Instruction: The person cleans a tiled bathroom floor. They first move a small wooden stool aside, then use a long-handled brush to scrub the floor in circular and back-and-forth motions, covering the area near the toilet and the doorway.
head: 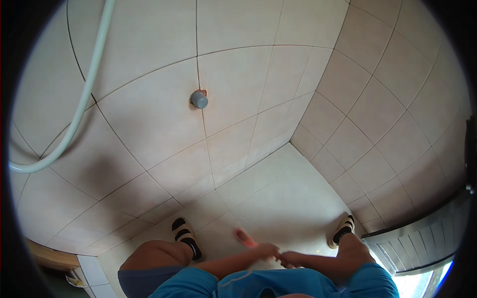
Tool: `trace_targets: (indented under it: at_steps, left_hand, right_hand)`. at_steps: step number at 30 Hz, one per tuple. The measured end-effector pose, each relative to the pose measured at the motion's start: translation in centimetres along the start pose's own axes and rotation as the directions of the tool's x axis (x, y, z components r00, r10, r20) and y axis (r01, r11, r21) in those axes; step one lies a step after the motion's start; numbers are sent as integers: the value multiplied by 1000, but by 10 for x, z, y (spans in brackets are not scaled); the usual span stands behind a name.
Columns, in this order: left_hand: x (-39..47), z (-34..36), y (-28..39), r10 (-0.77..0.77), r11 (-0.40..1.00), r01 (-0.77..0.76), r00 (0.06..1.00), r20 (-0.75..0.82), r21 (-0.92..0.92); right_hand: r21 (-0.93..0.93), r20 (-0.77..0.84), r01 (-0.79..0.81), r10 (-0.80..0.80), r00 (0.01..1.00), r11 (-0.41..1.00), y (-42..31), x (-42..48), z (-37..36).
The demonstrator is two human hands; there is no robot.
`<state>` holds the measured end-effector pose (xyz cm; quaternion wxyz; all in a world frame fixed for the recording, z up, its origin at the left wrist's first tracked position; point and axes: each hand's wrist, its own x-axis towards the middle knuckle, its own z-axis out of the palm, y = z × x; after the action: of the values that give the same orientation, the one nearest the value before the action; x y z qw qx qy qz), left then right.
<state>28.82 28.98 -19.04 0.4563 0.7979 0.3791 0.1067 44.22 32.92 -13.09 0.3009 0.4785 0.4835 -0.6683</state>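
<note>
Low in the view, in front of a blue shirt, my left hand (267,251) is closed around a pink-red elongated object (244,237). Its rounded end points up and left over the floor. Motion blur hides its exact kind. My right hand (291,259) is close against the left, with its fingers curled. Whether it also grips the pink-red object is not clear. Both hands are between my legs, above the pale tiled floor (283,201).
Tiled walls meet at a corner ahead. A grey pipe stub (199,100) juts from the left wall (156,93). At far left a white hose (91,82) hangs down. My sandalled feet (185,238) are spread wide. A slatted grey panel (413,247) stands at right, beside bright light.
</note>
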Motion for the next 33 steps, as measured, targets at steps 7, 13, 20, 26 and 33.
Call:
trace_targets:
  at_steps: [7,13,20,26,33]
  left_hand:
    - [-77,-94,-83,-396,786,520,839,-373,334]
    - [-14,-51,-5,-475,880,473,870,135,49]
    - [9,-10,22,99,991,-113,981,167,77]
    - [-69,-95,-72,-478,825,512,858,-186,239]
    - [-33,-42,-49,-384,899,400,916,-115,180]
  right_hand:
    - [-267,-46,316,-340,939,910,-144,114,15]
    - [-95,-69,99,-106,992,991,-29,47,4]
    - [-148,168,487,-463,870,861,37,13,-17]
    - [-178,9,345,-349,937,922,-132,61,27]
    - [-113,-32,264,-269,963,958,-64,45,20]
